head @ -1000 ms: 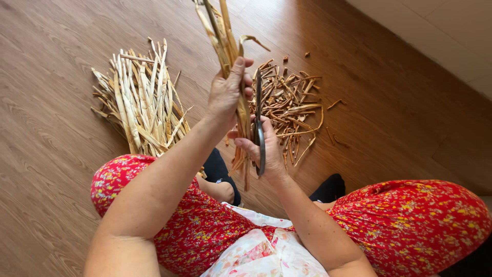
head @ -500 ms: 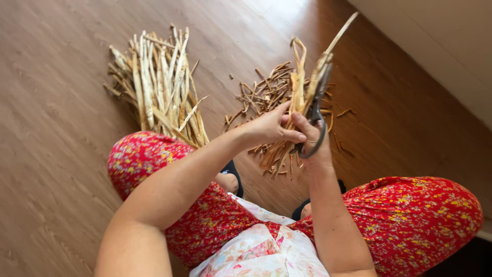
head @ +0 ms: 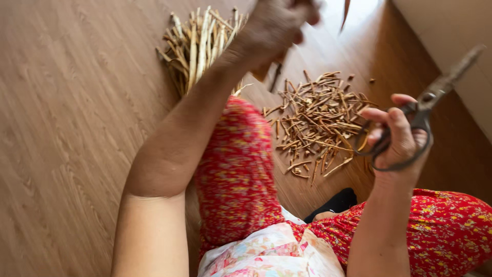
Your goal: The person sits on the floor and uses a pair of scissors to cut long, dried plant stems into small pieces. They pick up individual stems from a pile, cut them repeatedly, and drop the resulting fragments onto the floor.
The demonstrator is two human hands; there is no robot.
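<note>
The person sits on a wooden floor in red flowered trousers, with dried plant stalks in two heaps ahead. The right hand, at the right of the frame, has its fingers through the loops of a pair of dark metal scissors, clamped on the handles, blades pointing to the upper right and, as far as the blur allows, together. The left hand, at the top centre, is blurred; it looks curled shut, but whether it grips a stalk cannot be told. The bundle of long pale stalks lies at the upper centre, just beside that hand; the pile of short cut pieces lies centre right, below and left of the scissors. The step in hand appears to be fetching a fresh stalk between cuts; the next move would call for bringing a stalk to the blades, held over the cut pile.
</note>
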